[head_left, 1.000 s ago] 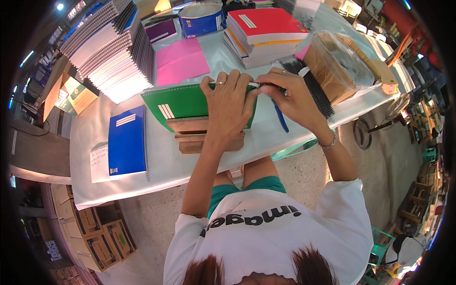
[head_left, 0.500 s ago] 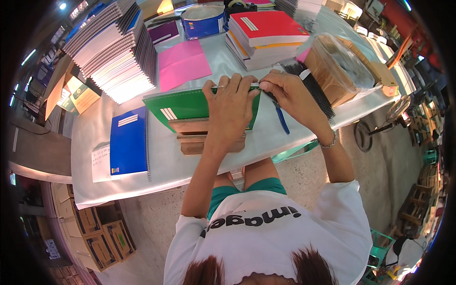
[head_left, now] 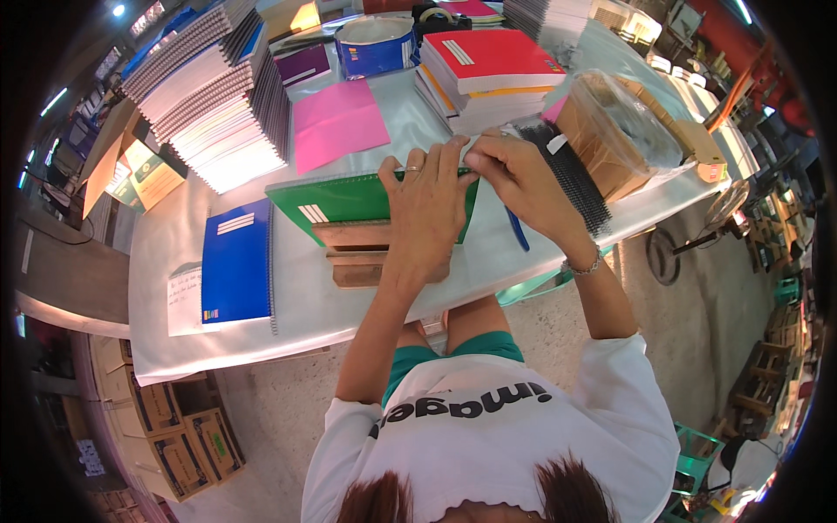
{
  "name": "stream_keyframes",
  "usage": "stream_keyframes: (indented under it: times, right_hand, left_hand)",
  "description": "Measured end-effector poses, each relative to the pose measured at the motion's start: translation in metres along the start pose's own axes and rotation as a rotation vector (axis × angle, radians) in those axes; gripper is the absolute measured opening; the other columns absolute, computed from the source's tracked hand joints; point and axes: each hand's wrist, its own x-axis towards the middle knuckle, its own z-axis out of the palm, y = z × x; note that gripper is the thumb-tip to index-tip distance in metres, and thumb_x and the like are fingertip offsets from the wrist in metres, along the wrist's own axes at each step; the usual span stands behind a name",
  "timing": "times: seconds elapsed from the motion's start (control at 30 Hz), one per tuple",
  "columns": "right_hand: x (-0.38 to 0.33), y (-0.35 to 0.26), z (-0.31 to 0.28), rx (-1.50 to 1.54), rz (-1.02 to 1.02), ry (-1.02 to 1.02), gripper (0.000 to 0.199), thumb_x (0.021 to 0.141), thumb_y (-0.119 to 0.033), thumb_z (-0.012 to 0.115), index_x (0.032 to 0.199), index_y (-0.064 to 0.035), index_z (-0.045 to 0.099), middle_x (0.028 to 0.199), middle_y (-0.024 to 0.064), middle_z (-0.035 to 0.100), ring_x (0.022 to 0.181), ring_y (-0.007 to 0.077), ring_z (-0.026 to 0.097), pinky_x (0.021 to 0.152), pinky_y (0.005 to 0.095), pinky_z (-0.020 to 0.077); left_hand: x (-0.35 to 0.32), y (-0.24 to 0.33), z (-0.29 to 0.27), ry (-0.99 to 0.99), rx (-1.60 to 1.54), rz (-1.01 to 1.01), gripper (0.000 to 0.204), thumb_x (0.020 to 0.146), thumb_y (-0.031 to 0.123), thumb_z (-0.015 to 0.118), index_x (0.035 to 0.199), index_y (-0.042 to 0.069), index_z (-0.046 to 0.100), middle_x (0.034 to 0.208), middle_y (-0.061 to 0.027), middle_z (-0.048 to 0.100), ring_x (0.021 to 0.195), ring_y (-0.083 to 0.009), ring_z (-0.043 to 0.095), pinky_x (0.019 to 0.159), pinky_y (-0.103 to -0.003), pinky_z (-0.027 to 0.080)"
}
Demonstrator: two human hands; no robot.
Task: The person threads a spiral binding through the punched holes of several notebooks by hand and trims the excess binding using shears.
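Green notebook (head_left: 349, 199), left hand (head_left: 429, 202) flat, right hand (head_left: 514, 170) pinching

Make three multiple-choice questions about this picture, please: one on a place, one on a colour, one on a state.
1. Where does the blue notebook lie?
A. left of the green notebook
B. on the red stack
C. on the floor

2. What colour is the loose sheet behind the green notebook?
A. yellow
B. pink
C. black

3. How is the left hand?
A. raised in the air
B. clenched in a fist
C. pressed flat on the green notebook

Answers: 1 A, it lies apart, nearer the table's left end. 2 B, plainly pink. 3 C, fingers spread on the cover.
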Motion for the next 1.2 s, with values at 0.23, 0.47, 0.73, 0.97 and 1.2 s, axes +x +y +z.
stream_keyframes:
  times: [0.23, 0.47, 0.73, 0.97, 1.2]
  right_hand:
    - [0.0012, -0.0038, -0.004, 0.071, 0.092, 0.03, 0.018, 0.091, -0.011, 0.072, 0.095, 0.005, 0.066, 0.085, 0.0175, 0.061, 0.075, 0.0322, 0.058, 0.07, 0.0389, 0.0463]
    - [0.0003, 0.0035, -0.001, -0.022, -0.01, -0.004, 0.016, 0.098, -0.009, 0.066, 0.1, 0.0068, 0.064, 0.088, 0.0143, 0.062, 0.078, 0.0246, 0.057, 0.075, 0.0339, 0.0467]
    - [0.0, 0.0032, -0.0038, 0.053, 0.016, 0.028, 0.018, 0.099, -0.011, 0.067, 0.101, 0.0062, 0.065, 0.086, 0.0138, 0.06, 0.078, 0.0241, 0.057, 0.074, 0.0336, 0.0459]
    - [0.0006, -0.0025, 0.001, -0.073, 0.03, 0.03, 0.017, 0.093, -0.012, 0.074, 0.098, 0.0035, 0.067, 0.088, 0.0098, 0.065, 0.081, 0.0177, 0.059, 0.077, 0.0308, 0.0486]
    - [0.0027, -0.0021, 0.0039, 0.023, 0.067, 0.043, 0.018, 0.09, -0.011, 0.074, 0.099, 0.003, 0.067, 0.088, 0.0159, 0.07, 0.082, 0.0287, 0.065, 0.077, 0.0379, 0.0513]
  left_hand:
    - [-0.0017, -0.005, -0.0018, -0.003, -0.051, -0.026, 0.041, 0.099, 0.019, 0.062, 0.139, 0.009, 0.054, 0.11, -0.007, 0.065, 0.103, -0.0257, 0.058, 0.104, -0.049, 0.03]
    - [-0.0003, -0.0033, -0.0034, 0.006, -0.136, -0.052, 0.039, 0.102, 0.023, 0.061, 0.139, 0.013, 0.055, 0.107, -0.009, 0.069, 0.105, -0.0254, 0.06, 0.105, -0.048, 0.029]
    - [-0.0008, -0.0055, -0.0053, 0.044, -0.171, -0.032, 0.039, 0.099, 0.019, 0.063, 0.136, 0.011, 0.054, 0.101, -0.0088, 0.067, 0.1, -0.0257, 0.059, 0.103, -0.047, 0.031]
    - [-0.0004, -0.0055, -0.0065, 0.045, -0.211, -0.042, 0.038, 0.099, 0.019, 0.063, 0.136, 0.012, 0.055, 0.104, -0.01, 0.066, 0.101, -0.0273, 0.061, 0.105, -0.048, 0.031]
    - [-0.0005, -0.0061, -0.0071, 0.031, -0.228, -0.063, 0.04, 0.097, 0.018, 0.065, 0.136, 0.012, 0.055, 0.107, -0.0105, 0.065, 0.102, -0.0285, 0.061, 0.106, -0.048, 0.031]
